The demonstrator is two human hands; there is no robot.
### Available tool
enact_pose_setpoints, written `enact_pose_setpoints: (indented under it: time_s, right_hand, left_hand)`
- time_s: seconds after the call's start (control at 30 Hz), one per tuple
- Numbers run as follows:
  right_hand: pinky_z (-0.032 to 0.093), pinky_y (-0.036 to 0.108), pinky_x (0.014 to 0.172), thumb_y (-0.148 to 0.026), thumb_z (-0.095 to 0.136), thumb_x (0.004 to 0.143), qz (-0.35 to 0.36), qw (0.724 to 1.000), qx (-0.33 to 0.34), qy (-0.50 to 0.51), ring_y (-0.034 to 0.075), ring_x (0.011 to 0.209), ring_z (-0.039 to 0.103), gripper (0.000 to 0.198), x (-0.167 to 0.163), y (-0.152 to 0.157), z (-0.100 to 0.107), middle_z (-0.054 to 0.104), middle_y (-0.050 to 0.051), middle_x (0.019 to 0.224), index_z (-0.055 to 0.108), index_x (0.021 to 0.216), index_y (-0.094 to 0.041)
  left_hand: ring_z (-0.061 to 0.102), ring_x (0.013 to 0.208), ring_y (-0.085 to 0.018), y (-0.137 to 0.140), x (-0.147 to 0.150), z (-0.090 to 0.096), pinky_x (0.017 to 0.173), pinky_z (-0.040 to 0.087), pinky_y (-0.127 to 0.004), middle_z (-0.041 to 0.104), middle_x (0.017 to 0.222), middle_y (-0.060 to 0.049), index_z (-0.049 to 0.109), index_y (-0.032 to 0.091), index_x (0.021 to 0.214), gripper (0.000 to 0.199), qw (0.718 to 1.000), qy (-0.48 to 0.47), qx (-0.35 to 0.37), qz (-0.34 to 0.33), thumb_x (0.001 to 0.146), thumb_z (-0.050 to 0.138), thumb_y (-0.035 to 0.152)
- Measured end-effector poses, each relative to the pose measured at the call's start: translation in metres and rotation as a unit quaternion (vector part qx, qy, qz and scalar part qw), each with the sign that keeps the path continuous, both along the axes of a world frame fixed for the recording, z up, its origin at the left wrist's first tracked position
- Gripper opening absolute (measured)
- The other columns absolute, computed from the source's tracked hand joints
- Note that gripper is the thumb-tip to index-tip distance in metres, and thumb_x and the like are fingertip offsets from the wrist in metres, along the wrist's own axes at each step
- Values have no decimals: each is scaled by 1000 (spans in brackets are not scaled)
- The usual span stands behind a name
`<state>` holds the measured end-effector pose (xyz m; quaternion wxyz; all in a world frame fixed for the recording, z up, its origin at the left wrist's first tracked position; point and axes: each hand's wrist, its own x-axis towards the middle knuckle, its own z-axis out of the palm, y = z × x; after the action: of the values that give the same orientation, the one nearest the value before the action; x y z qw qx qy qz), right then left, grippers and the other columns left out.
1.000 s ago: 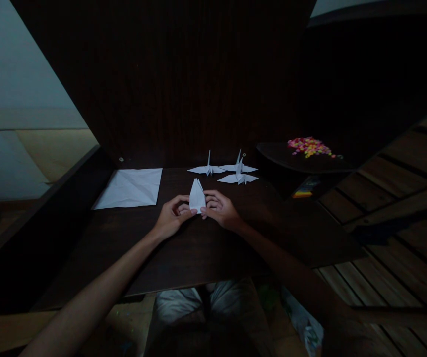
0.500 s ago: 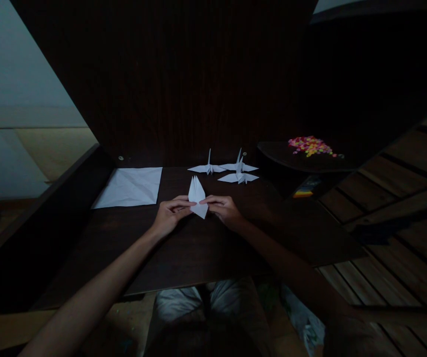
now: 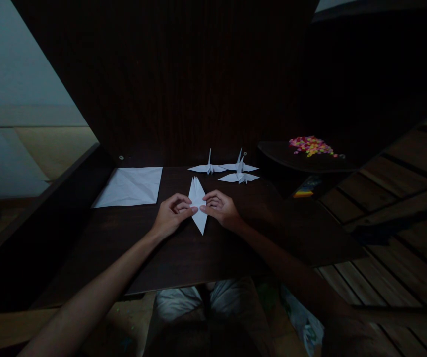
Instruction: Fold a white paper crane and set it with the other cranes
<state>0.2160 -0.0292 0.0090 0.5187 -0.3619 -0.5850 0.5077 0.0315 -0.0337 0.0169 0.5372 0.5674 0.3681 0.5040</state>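
Observation:
Between my two hands is a folded white paper (image 3: 199,202), a narrow diamond with its split points facing away from me and a single point toward me. My left hand (image 3: 172,213) pinches its left edge, thumb on top of the paper. On the opposite edge, my right hand (image 3: 221,210) pinches it with thumb and curled fingers. Just beyond stand three white paper cranes: one on the left (image 3: 209,168), one in front on the right (image 3: 238,177), and one partly hidden behind that (image 3: 248,167).
A creased white paper sheet (image 3: 133,187) lies at the left on the dark desk (image 3: 176,263). Small colourful pieces (image 3: 313,146) are heaped on a raised corner shelf (image 3: 278,151) at the right. A tall dark panel (image 3: 168,79) rises behind the desk.
The paper's near flap has come down toward me, so the shape is now a longer diamond. My fingers have shifted slightly along its edges.

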Motion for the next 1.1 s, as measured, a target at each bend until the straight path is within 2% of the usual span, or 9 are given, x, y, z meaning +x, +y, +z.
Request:
enact_pose_setpoints:
  time_s: [0.1, 0.17, 0.33, 0.5, 0.63, 0.73, 0.8, 0.9, 1.1]
  right_hand:
    - [47, 25, 64, -33, 81, 59, -4, 1000, 1, 10, 11, 66, 55, 39, 0, 0, -1, 57, -2, 73, 53, 83, -21]
    - [46, 25, 62, -33, 81, 59, 1, 1000, 3, 6, 11, 64, 54, 40, 0, -1, 0, 55, -3, 71, 49, 80, -21]
    - [43, 23, 57, -31, 80, 61, 5, 1000, 2, -16, 9, 60, 50, 38, 0, -6, 3, 51, -4, 68, 47, 76, -20]
    - [44, 23, 61, -29, 80, 61, 18, 1000, 1, 6, 10, 63, 52, 42, -2, -5, 1, 53, -4, 73, 46, 85, -22]
    - [45, 24, 64, -29, 79, 63, 14, 1000, 14, 12, 10, 66, 54, 51, -3, -2, -3, 55, -4, 76, 47, 103, -24]
    - [46, 24, 65, -30, 77, 66, 15, 1000, 27, -6, 10, 69, 55, 51, -1, -1, -4, 56, -2, 81, 50, 109, -23]
    - [47, 24, 64, -31, 78, 65, 18, 999, 28, -14, 11, 69, 54, 49, 0, -1, -3, 56, -1, 84, 52, 107, -23]
    - [47, 24, 63, -32, 80, 61, 18, 1000, 20, -14, 10, 68, 54, 47, 1, -2, -1, 56, 0, 86, 53, 99, -22]
    - [45, 24, 61, -32, 79, 62, 41, 998, -7, -40, 10, 65, 53, 34, 2, -3, 4, 56, -1, 76, 56, 84, -19]
  left_hand:
    - [58, 60, -6, 0, 1, 0, 60, 48, -18, 58, 73, 5, 42, 18, 76, 45, 999, -31, -8, 11, 59, 84, 23]
    - [57, 59, -5, -2, 2, 2, 59, 48, -18, 57, 74, 5, 37, 19, 74, 49, 1000, -29, -10, 5, 58, 83, 24]
    - [50, 51, -4, -6, 1, 7, 50, 40, -15, 54, 66, 8, 34, 19, 71, 51, 1000, -8, -7, -9, 59, 83, 22]
    - [51, 53, -4, -5, 0, 4, 52, 41, -15, 54, 67, 8, 36, 19, 73, 48, 1000, -17, 5, 0, 60, 82, 22]
    - [56, 62, -5, -4, 2, 2, 59, 45, -16, 57, 77, 5, 43, 19, 85, 40, 999, -34, 26, -4, 66, 79, 21]
    - [59, 73, -8, -5, 4, 2, 62, 47, -18, 60, 91, 0, 47, 21, 103, 45, 999, -23, 41, -20, 69, 77, 21]
    - [59, 76, -10, -6, 4, 3, 63, 47, -18, 60, 97, -2, 47, 21, 111, 50, 999, -8, 47, -25, 70, 75, 21]
    - [58, 72, -9, -7, 4, 3, 62, 47, -19, 59, 91, -1, 46, 21, 116, 54, 999, 1, 46, -25, 71, 75, 20]
    - [61, 82, -13, -6, 2, -1, 68, 50, -23, 60, 101, -4, 44, 22, 120, 57, 998, -13, 49, -43, 72, 74, 19]
